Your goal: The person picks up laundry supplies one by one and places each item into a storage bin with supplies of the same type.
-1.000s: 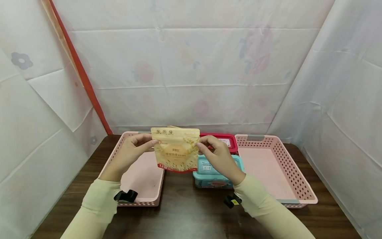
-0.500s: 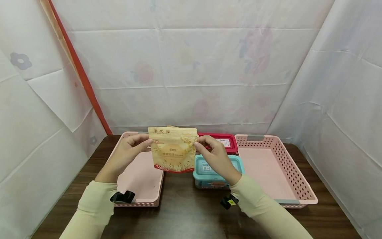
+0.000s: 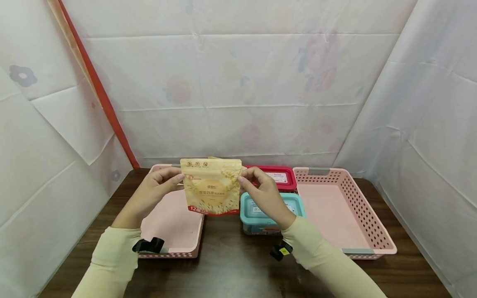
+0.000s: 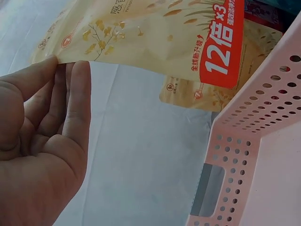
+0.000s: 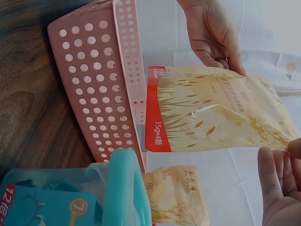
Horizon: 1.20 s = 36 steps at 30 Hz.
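Both hands hold up a cream and yellow stand-up pouch (image 3: 211, 188) with a red band along its bottom, front toward the head camera. My left hand (image 3: 150, 192) pinches its left edge near the top between thumb and fingers. At the opposite edge, my right hand (image 3: 265, 193) has the same kind of pinch. In the left wrist view the pouch (image 4: 146, 37) hangs clear of the pink basket's rim. A second similar pouch (image 5: 176, 193) stands behind the turquoise-lidded box in the right wrist view; in the head view the held pouch mostly hides it.
On the dark wooden table (image 3: 231, 265), pink perforated baskets stand at left (image 3: 175, 223) and right (image 3: 328, 211). Between them are a turquoise-lidded box (image 3: 294, 203) and, behind it, a red-lidded box (image 3: 287, 171). White patterned cloth (image 3: 238, 82) encloses the back and sides.
Both hands and the pouch between them have drifted a little to the left. The pinches on its edges stay the same; baskets and boxes have not moved.
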Available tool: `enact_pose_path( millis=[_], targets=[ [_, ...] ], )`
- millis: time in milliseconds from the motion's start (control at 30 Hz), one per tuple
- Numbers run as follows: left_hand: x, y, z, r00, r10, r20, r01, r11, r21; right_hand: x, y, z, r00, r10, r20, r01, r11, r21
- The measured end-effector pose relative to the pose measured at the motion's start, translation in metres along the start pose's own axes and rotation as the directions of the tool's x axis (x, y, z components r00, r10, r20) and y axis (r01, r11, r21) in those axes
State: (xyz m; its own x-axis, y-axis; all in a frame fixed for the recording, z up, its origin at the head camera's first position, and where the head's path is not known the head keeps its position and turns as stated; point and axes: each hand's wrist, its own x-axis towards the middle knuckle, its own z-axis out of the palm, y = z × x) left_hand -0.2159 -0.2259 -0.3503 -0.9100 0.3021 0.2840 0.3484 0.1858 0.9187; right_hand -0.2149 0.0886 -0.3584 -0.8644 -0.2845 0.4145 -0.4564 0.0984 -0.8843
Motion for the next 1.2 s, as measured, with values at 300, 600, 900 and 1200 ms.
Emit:
enact_pose_path(
  millis=[300,600,900,1200],
  targets=[
    [-0.005,-0.004,-0.006,0.995,-0.018,-0.099,0.018,1.000,-0.007,0.005,0.000,0.012,0.999,-0.028,0.014,0.028,1.000,-0.003],
    [-0.014,-0.004,-0.021,0.982,-0.060,-0.178,0.062,0.998,0.005,0.017,0.005,0.034,0.998,-0.063,0.012,0.063,0.997,0.034],
    [-0.020,-0.005,-0.033,0.968,-0.077,-0.238,0.071,0.997,-0.033,0.025,0.002,0.050,0.998,-0.061,0.003,0.060,0.997,0.050],
    [-0.020,-0.011,-0.041,0.956,-0.037,-0.292,-0.009,0.988,-0.155,0.035,0.002,0.065,0.994,-0.107,-0.012,0.108,0.990,0.094]
  ],
)
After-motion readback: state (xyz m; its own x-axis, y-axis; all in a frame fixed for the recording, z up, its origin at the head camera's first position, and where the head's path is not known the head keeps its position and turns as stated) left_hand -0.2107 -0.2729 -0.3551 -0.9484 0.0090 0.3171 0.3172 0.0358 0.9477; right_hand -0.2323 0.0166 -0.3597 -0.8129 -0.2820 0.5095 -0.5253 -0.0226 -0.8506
